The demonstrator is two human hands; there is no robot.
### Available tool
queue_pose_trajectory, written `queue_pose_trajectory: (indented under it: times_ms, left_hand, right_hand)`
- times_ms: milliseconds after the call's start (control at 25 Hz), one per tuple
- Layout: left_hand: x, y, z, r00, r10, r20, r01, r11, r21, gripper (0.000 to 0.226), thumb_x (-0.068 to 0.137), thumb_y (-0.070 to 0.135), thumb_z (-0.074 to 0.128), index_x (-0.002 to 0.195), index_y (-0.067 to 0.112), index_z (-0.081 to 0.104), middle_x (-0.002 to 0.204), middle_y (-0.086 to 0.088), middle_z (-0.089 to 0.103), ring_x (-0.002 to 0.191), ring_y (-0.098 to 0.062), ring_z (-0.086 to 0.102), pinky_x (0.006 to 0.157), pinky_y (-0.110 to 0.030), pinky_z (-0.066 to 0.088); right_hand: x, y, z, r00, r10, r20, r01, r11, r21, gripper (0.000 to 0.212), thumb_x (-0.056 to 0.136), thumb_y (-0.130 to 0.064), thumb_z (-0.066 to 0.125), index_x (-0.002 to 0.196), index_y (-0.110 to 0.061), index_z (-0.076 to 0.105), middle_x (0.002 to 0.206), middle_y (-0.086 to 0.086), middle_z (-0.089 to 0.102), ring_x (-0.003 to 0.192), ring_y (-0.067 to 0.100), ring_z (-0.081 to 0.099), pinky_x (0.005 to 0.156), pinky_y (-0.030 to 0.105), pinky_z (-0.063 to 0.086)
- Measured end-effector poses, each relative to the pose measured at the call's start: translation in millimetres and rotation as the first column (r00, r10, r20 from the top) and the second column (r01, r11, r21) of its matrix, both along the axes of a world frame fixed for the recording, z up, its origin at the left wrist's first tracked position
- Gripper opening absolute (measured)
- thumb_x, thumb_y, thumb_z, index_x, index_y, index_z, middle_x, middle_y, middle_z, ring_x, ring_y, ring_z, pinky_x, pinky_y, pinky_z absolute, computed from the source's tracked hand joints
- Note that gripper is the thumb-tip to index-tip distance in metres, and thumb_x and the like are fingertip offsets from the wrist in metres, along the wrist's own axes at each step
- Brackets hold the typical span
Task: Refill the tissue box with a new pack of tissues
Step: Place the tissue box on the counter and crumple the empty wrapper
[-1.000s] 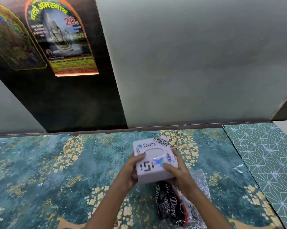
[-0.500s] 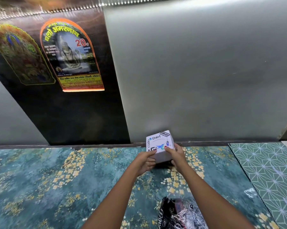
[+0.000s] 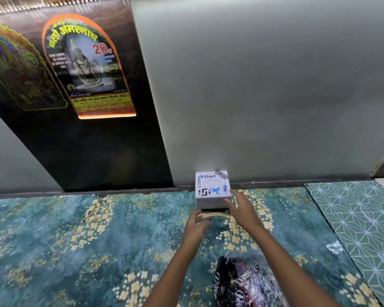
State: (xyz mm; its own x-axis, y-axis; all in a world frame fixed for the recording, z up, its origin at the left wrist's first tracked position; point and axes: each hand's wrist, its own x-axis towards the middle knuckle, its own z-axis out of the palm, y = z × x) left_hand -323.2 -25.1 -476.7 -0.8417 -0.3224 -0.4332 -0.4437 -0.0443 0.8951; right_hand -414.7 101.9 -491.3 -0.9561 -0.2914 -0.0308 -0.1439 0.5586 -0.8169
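Observation:
The white tissue box [image 3: 212, 189], covered in stickers, is at the far edge of the patterned surface, close to the grey wall. My right hand [image 3: 238, 207] grips its lower right corner. Under the box there is a dark gap and a tan base piece [image 3: 215, 214] shows. My left hand [image 3: 196, 223] is closed on the left end of that base piece, just below the box. The new tissue pack [image 3: 237, 282], black with white lettering in shiny wrap, lies near me between my forearms.
A teal floral cloth [image 3: 87, 240] covers the surface. A green geometric mat [image 3: 359, 218] lies at the right. The grey wall panel [image 3: 264, 96] and a dark panel with posters [image 3: 84, 69] rise directly behind the box.
Both hands carried the box away from me toward the wall. The box now sits apart from its tan base, and my left hand has dropped from the box's side to the base.

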Motion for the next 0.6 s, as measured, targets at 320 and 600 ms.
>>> queue_pose_trajectory:
  times_ms: [320, 600]
  left_hand:
    - [133.6, 64.4, -44.7, 0.859, -0.502, 0.097, 0.438, 0.625, -0.646, 0.068, 0.073, 0.015, 0.063, 0.133, 0.029, 0.035, 0.120, -0.001, 0.043, 0.111, -0.017, 0.045, 0.095, -0.023, 0.038]
    - [148.2, 92.5, -24.2, 0.956, -0.271, -0.116, 0.171, 0.831, -0.529, 0.021, 0.066, -0.001, 0.048, 0.077, 0.009, 0.064, 0.073, 0.009, 0.048, 0.074, -0.010, 0.049, 0.064, -0.015, 0.037]
  right_hand:
    - [181.0, 125.3, -35.7, 0.934, 0.241, 0.265, -0.339, 0.832, 0.439, 0.138, 0.026, -0.074, 0.065, 0.134, -0.048, -0.017, 0.145, -0.013, -0.029, 0.138, 0.014, -0.021, 0.114, 0.044, -0.005]
    - [217.4, 128.9, -26.6, 0.998, -0.048, 0.031, 0.044, 0.994, 0.100, 0.091, 0.075, -0.003, 0.064, 0.110, -0.078, 0.027, 0.090, -0.005, 0.064, 0.078, 0.014, 0.060, 0.065, 0.029, 0.052]
